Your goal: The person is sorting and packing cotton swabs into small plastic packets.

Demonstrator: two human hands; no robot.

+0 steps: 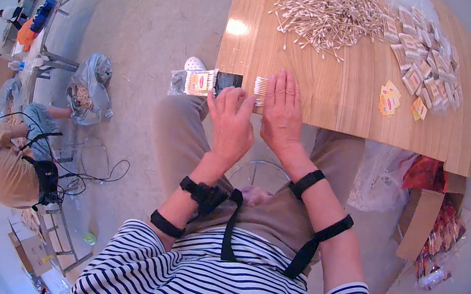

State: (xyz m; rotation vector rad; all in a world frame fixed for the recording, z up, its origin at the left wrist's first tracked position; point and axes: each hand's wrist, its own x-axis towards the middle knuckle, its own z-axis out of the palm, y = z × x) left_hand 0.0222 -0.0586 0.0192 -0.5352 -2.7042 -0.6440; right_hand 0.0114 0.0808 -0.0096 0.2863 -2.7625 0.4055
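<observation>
My right hand lies flat on the wooden table, fingers straight and side by side, along the right of a small row of cotton swabs. At the table's front edge my left hand has bent, slightly parted fingers. Its fingertips rest between a black pad and the swabs, and I see nothing gripped in them. Left of the black pad is a clear packet of cotton swabs with a yellow and white card, sticking out past the table's left edge. The lower ends of the swab row are partly hidden by my hands.
A large heap of loose cotton swabs covers the far table. Filled swab packets pile at the right, near loose yellow cards. Below right stands an open cardboard box. A seated person is at the left.
</observation>
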